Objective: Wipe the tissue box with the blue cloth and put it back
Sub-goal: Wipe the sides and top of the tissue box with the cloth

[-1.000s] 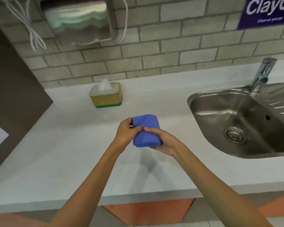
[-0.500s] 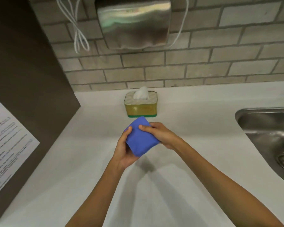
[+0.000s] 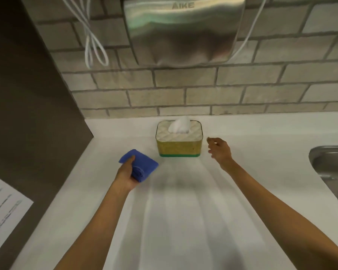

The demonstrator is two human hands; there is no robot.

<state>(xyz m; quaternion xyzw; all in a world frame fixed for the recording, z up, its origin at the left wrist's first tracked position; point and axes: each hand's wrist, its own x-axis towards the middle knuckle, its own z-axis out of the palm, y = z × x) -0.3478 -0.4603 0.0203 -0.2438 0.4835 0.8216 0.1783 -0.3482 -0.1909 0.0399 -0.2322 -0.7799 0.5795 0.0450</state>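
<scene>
A tissue box (image 3: pixel 179 145) with yellow sides, a green base and a white quilted top stands on the white counter (image 3: pixel 183 211) close to the brick wall, a white tissue sticking out of it. My left hand (image 3: pixel 126 175) holds a folded blue cloth (image 3: pixel 140 164) just left of and in front of the box. My right hand (image 3: pixel 220 150) hovers empty beside the box's right side, fingers apart, a small gap away from it.
A steel hand dryer (image 3: pixel 183 30) hangs on the wall above the box, with white cables (image 3: pixel 94 45) to its left. A dark panel (image 3: pixel 27 104) with a paper notice (image 3: pixel 2 207) bounds the left. A steel sink (image 3: pixel 332 172) lies at the right edge.
My right hand let go of the cloth and moved right beside the tissue box. The left hand keeps the cloth and shifted left. The view moved closer to the box.
</scene>
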